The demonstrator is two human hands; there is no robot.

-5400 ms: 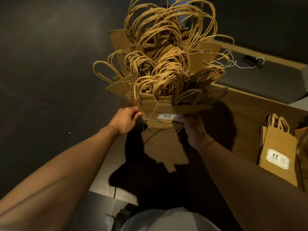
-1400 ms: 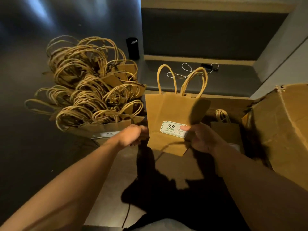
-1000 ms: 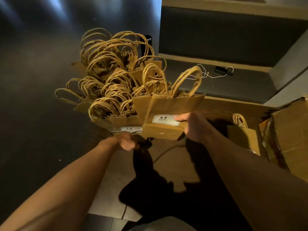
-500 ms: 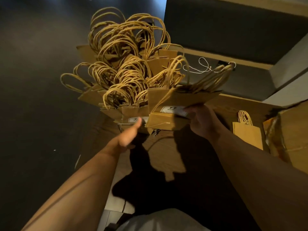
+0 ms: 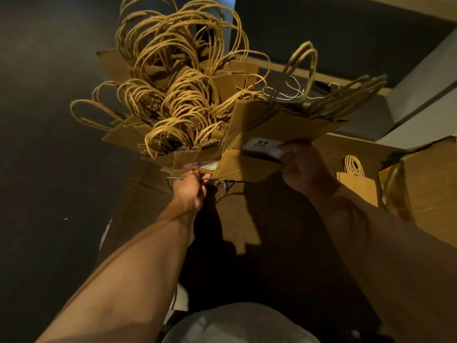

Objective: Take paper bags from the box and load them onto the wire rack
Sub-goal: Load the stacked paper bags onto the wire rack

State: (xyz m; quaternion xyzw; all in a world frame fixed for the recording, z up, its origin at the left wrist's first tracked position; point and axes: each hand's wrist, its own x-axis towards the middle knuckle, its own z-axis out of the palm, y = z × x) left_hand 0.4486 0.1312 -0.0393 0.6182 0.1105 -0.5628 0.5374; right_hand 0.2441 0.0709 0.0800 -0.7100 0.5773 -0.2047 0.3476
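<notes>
Dim room, wooden tabletop [image 5: 153, 194]. Wire rack [image 5: 197, 180] near its edge, stuffed with brown paper bags [image 5: 178, 115], rope handles all tangled. Left hand [image 5: 191, 188] grips rack's front wire. Right hand [image 5: 300, 164] pinches flat bag bundle [image 5: 269, 134] just beside pile. Box [image 5: 430, 184] at right. Risk: loopy handles snag, crowded rack tips, thin paper creases.

The wire rack [image 5: 197, 179] is being almost wholly hidden by the loaded bags [image 5: 173, 115] and the left hand [image 5: 191, 191]. The box [image 5: 430, 184] at three o'clock is being cut off by the frame edge. The held bag's [image 5: 267, 142] handles are being blurred; its label's small print cannot be read.
</notes>
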